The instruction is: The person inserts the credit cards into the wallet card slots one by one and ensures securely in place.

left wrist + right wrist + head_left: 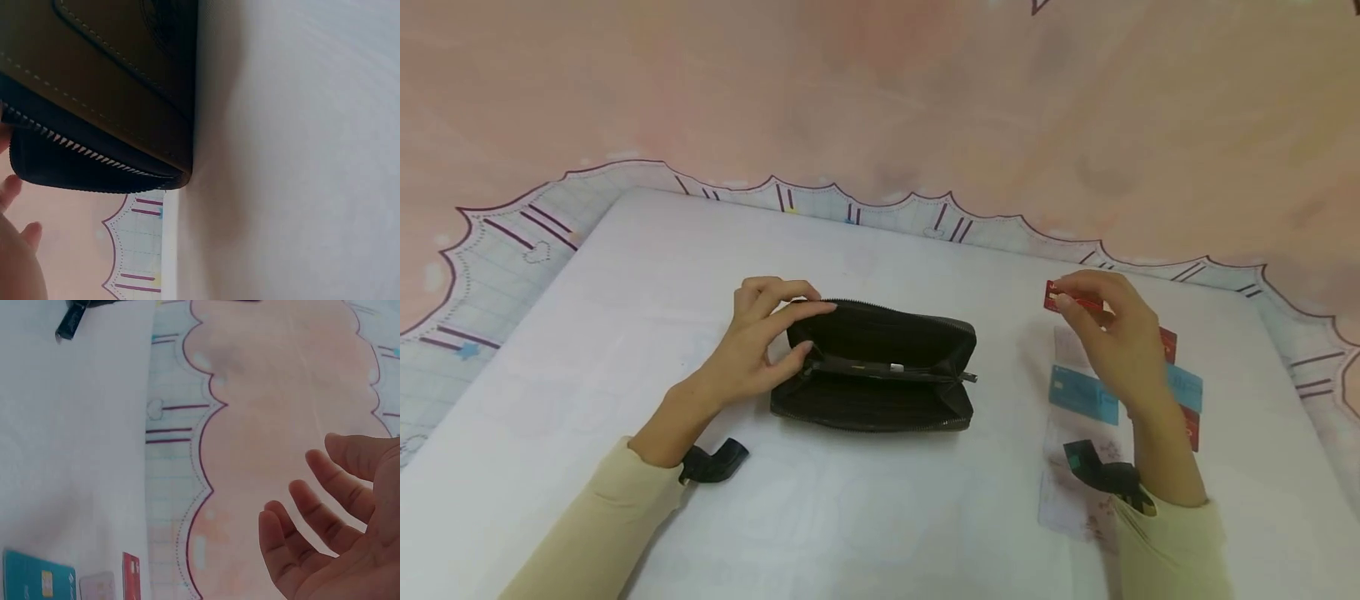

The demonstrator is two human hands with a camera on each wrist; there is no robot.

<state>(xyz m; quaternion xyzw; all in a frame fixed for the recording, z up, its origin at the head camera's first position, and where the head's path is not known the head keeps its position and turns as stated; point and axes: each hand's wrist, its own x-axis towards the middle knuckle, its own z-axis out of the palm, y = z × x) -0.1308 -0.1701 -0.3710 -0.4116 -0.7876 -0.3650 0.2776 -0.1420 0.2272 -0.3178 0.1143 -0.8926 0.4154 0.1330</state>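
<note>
A dark zip-around wallet (872, 367) stands unzipped in the head view, its inner pockets showing; its brown stitched outside (119, 69) fills a corner of the left wrist view. My left hand (752, 342) holds the wallet's left end, with the thumb and index finger inside the opening and other fingers at the outer edge. My right hand (1112, 333) hovers above several cards on the right. Its relaxed fingers (325, 519) hold nothing in the right wrist view. A red card (1051, 296) lies on the table beneath the fingertips, partly covered by them in the head view.
Under and beside the right arm lie a blue card (1082, 394), a pale card (1070, 346), more red and blue cards, and pale patterned papers (1063, 496). Black wrist-camera mounts (715, 461) sit on both wrists. The white table (910, 517) ends before a pink patterned cloth (880, 100).
</note>
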